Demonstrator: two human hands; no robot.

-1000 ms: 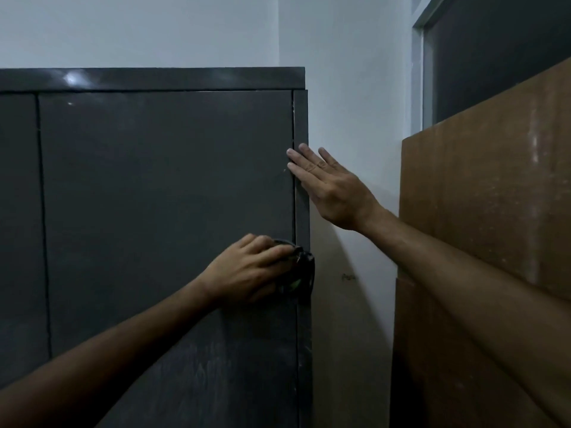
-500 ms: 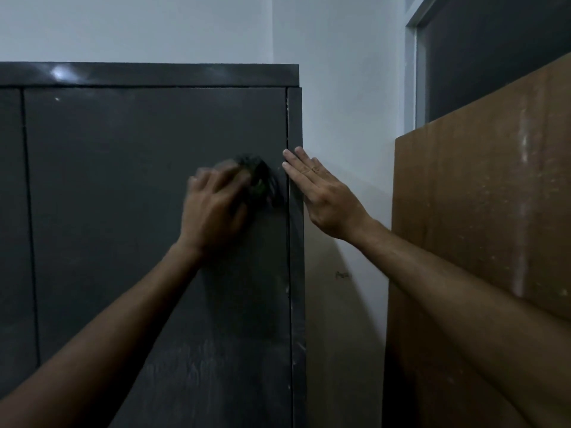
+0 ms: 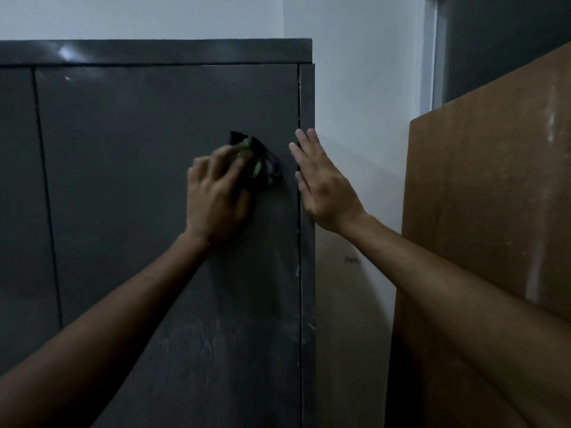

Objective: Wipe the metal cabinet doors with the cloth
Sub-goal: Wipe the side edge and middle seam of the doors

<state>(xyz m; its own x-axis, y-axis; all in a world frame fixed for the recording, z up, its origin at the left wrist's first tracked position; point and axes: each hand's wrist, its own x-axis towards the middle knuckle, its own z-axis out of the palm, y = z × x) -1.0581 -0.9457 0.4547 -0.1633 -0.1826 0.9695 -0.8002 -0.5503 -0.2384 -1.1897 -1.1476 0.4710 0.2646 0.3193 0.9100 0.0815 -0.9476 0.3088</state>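
I see both forearms reaching in from the near edge. My left hand (image 3: 216, 196) presses a dark cloth (image 3: 258, 163) with green patches against the right cabinet door (image 3: 154, 180), fingers curled over it, near the door's right edge. My right hand (image 3: 321, 186) lies flat with straight fingers on the cabinet's right frame strip (image 3: 307, 273), just beside the cloth. A brown board (image 3: 494, 211) stands to the right. The pale wall (image 3: 355, 88) lies beyond.
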